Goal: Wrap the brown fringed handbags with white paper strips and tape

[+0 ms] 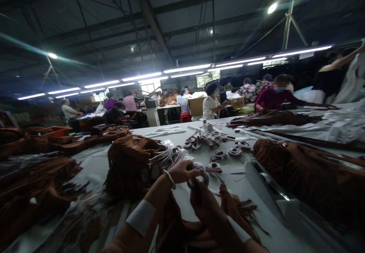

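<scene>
A pale coiled strap [203, 169] is between my two hands above the near part of the table. My left hand [182, 171], a bangle at its wrist, is closed on the coil's left side. My right hand [201, 198] grips the same coil from below, its fingertips partly hidden. Beneath my forearms lies brown cloth [188, 228] with loose strips. Just beyond the hands, several similar coils [219, 153] with brown ends are scattered on the white table [176, 140]. A brown bundle [128, 158] with pale looped bands rests left of my hands.
On the right stand a grey device [265, 184] and a large brown fabric heap [308, 169]. More brown pieces [42, 177] cover the left side. Dark strips [273, 118] lie across the table's far right, near a person in a maroon top [278, 97]. Other people work farther back.
</scene>
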Action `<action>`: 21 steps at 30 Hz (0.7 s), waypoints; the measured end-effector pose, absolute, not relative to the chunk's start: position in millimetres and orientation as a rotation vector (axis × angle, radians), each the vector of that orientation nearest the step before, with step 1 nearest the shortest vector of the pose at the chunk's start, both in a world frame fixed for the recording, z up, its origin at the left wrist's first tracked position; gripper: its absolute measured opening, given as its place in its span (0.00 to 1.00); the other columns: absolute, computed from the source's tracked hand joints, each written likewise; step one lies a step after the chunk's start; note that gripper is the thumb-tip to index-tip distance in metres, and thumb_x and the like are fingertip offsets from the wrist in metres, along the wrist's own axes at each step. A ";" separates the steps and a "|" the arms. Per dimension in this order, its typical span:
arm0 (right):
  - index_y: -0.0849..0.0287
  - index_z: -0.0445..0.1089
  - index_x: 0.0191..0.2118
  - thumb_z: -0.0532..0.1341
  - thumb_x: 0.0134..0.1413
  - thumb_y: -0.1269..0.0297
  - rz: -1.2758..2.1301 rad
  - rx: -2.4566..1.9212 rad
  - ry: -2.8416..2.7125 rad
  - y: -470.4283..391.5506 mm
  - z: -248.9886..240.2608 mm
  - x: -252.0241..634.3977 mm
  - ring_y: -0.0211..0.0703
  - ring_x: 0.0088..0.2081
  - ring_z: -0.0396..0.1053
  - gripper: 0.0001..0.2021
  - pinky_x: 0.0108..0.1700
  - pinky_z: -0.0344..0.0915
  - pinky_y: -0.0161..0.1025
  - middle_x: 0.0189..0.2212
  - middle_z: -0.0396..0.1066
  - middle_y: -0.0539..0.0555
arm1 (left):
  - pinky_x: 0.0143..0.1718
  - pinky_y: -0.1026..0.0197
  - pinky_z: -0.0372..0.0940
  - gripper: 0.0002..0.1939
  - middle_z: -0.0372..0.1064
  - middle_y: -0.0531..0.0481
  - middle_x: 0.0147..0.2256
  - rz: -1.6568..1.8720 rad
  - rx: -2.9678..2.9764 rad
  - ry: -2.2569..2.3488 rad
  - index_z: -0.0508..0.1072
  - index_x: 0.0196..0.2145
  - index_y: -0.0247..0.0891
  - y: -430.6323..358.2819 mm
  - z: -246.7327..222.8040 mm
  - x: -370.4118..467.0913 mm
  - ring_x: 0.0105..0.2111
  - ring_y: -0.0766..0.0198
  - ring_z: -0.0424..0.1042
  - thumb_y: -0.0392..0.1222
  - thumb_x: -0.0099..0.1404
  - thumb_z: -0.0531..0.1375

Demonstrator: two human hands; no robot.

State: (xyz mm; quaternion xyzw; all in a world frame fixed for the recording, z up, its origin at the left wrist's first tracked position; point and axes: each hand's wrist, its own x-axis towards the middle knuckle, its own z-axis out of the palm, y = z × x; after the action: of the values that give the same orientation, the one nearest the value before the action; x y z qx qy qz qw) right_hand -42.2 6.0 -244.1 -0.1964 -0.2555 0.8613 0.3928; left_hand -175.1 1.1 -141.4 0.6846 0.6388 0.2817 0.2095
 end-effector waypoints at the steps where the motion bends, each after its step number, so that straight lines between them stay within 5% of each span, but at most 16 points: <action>1: 0.54 0.68 0.35 0.74 0.44 0.50 2.175 -0.506 -0.645 5.2 -240.4 -44.6 0.34 0.21 0.66 0.20 0.22 0.63 0.29 0.21 0.69 0.44 | 0.25 0.66 0.51 0.20 0.60 0.57 0.25 0.773 1.909 1.778 0.70 0.31 0.35 -2.4 -139.9 -173.3 0.25 0.69 0.56 0.56 0.56 0.66; 6: 0.56 0.69 0.34 0.70 0.50 0.53 2.190 -0.544 -0.717 -3.6 -234.5 -38.0 0.38 0.25 0.70 0.15 0.26 0.67 0.34 0.25 0.72 0.49 | 0.26 0.64 0.50 0.14 0.60 0.58 0.23 0.803 1.973 1.960 0.69 0.28 0.35 -14.5 -136.2 -163.6 0.25 0.69 0.57 0.47 0.56 0.66; 10: 0.59 0.70 0.33 0.63 0.55 0.50 2.104 -0.779 -1.392 -6.5 -238.7 -3.8 0.44 0.23 0.68 0.15 0.24 0.64 0.40 0.26 0.73 0.55 | 0.26 0.63 0.48 0.12 0.60 0.57 0.22 0.780 1.988 2.090 0.69 0.28 0.36 -21.5 -135.4 -160.7 0.24 0.68 0.57 0.47 0.60 0.64; 13: 0.58 0.73 0.35 0.61 0.56 0.55 1.468 -0.832 -1.856 4.7 -226.7 27.9 0.48 0.28 0.69 0.12 0.33 0.66 0.46 0.28 0.73 0.56 | 0.27 0.63 0.50 0.12 0.63 0.55 0.23 0.751 1.971 2.150 0.69 0.28 0.36 -24.8 -137.4 -158.2 0.25 0.67 0.60 0.46 0.62 0.64; 17: 0.60 0.71 0.53 0.56 0.59 0.62 0.387 -0.684 -2.110 28.7 -193.3 44.3 0.59 0.54 0.67 0.18 0.57 0.60 0.55 0.52 0.72 0.64 | 0.30 0.63 0.52 0.11 0.68 0.52 0.27 0.781 1.985 2.154 0.70 0.29 0.36 -26.6 -138.7 -148.4 0.27 0.65 0.63 0.46 0.62 0.64; 21: 0.64 0.62 0.62 0.60 0.55 0.64 0.130 -0.732 -2.268 47.8 -179.9 25.9 0.60 0.60 0.62 0.29 0.60 0.56 0.54 0.58 0.67 0.67 | 0.32 0.62 0.54 0.08 0.69 0.51 0.30 0.873 2.025 2.115 0.69 0.30 0.37 -30.8 -139.3 -141.0 0.30 0.64 0.64 0.42 0.61 0.64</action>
State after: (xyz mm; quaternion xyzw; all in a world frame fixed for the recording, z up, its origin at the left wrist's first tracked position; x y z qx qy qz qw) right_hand 25.9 47.8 -179.9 -0.2850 -0.8835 0.0507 0.3684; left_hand -141.0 -30.8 -139.3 0.6622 0.6916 0.2853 0.0430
